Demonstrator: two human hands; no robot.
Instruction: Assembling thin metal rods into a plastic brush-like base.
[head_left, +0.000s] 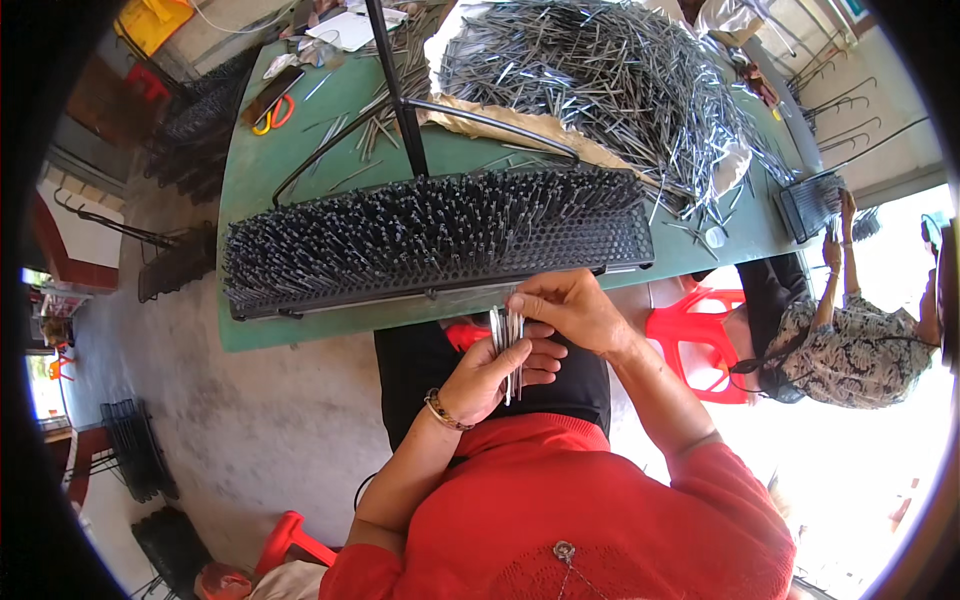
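Above the person's lap, just short of the table edge, both hands work close together at a bundle of thin metal rods (507, 345). Left hand (478, 382), banded at the wrist by a bracelet (440, 410), is closed around the bundle, thumb across the front, rods roughly upright. Right hand (572, 312) has thumb and forefinger together at the upper ends of the rods — whether it pinches one cannot be told. Beyond the hands, along the near edge of the green table (255, 335), lies a long black perforated rack (600, 240): crowded with upright pins (380, 225) over most of its length, bare holes showing toward the right. Behind it, a large heap of loose rods (590, 80) on brown paper (540, 128); orange-handled scissors (275, 114) at the far left. Off right, a co-worker (845, 340) reaches to a smaller rack (803, 205) — red stool (705, 340) between.
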